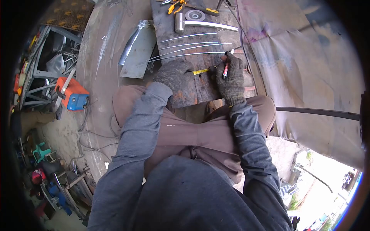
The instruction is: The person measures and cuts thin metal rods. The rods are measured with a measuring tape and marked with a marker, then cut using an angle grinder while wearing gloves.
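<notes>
My left hand [172, 74], in a dark grey knit glove, is closed at the near part of a dark, worn board. From its fingertips a short stretch of yellow tape measure blade [200, 71] runs across to my right hand [232, 77]. The tape's case is hidden. My right hand, gloved the same way, is closed around a white and red marker [226, 69], held roughly upright. Just beyond both hands, several thin metal rods [189, 45] lie side by side across the board [185, 101].
Farther up lie a hammer [180, 23], a grinding disc [195, 15] and yellow-handled pliers [176, 6]. A bent sheet-metal piece [138, 54] rests left of the board. An orange and blue machine [73, 94] with cables stands left. A large stained sheet [304, 65] spreads at right.
</notes>
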Tool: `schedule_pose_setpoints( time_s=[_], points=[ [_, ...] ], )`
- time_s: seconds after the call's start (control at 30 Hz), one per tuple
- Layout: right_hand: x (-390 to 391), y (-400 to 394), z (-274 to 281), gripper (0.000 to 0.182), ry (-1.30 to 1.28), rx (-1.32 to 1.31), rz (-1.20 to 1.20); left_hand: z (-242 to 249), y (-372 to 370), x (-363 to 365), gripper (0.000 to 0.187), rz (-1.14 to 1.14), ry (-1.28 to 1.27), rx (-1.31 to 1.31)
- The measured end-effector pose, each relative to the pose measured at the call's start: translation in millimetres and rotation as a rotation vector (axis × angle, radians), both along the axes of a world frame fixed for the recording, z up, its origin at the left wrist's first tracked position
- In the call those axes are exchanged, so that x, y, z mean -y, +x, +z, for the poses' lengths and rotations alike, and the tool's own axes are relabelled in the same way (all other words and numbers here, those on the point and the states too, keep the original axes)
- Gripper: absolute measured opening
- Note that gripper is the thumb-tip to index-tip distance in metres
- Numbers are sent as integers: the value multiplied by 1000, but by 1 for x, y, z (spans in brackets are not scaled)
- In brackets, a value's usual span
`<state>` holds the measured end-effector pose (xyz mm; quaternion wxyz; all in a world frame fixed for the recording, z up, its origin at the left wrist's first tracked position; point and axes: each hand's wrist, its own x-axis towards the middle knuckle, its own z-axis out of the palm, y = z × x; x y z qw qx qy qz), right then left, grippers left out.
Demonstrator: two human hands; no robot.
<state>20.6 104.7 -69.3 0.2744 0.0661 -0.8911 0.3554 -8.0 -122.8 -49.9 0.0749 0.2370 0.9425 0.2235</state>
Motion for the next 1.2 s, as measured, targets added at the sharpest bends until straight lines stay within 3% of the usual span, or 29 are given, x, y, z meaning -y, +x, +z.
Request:
schedule_pose_setpoints(
  time_s=[0.33,0.37,0.43,0.47,0.53,0.7,0.77,0.83,0.93,1.03,1.2],
  points=[
    [3,13,24,35,-290,22,135,11,4,-13,50,38,230,-42],
    [2,14,24,35,-290,21,133,10,3,-15,50,36,231,-43],
    [2,18,24,36,-357,107,146,7,1,-18,49,106,445,289],
    [2,19,22,36,-355,107,146,5,3,-20,49,106,448,289],
    [3,20,23,36,-532,176,225,5,6,-24,43,9,706,231],
    [9,28,39,36,-484,194,231,5,11,-27,36,-18,712,106],
    [5,24,27,29,-490,56,225,8,10,-25,34,3,758,124],
    [7,29,48,28,-506,93,127,9,5,-23,28,217,1219,597],
    [6,39,74,45,-720,299,153,-2,-10,-12,21,313,1318,735],
    [8,45,65,44,-792,251,275,-13,-10,-8,18,326,1408,821],
    [9,45,63,42,-749,268,281,-17,-9,-9,20,332,1437,856]
  ],
)
